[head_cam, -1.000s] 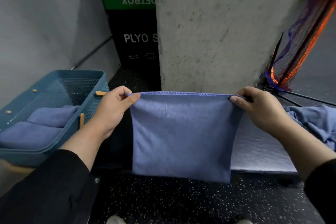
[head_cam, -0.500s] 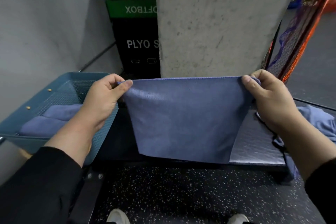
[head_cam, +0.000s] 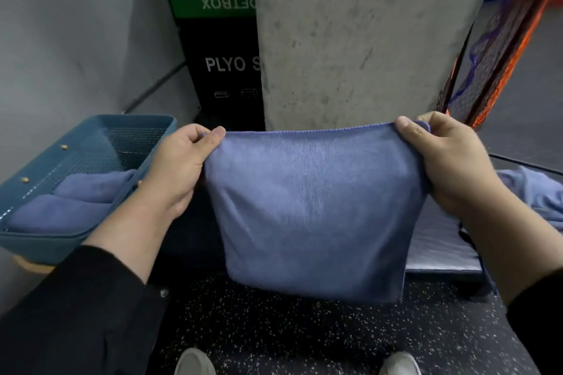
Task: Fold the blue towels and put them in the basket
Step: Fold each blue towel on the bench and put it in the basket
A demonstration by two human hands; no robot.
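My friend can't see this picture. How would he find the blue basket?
Start at the big concrete pillar in the middle and look down to its left, beside the left hand. The basket is a teal mesh-walled tub. Unlike the loose towel pile on the right, it holds folded blue towels.

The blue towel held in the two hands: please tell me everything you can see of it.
The blue towel looks like soft microfibre with a stitched top hem. It hangs in the air, spread flat, its lower edge curling slightly. The left hand and the right hand pinch its two upper corners. Nothing else visibly touches it.
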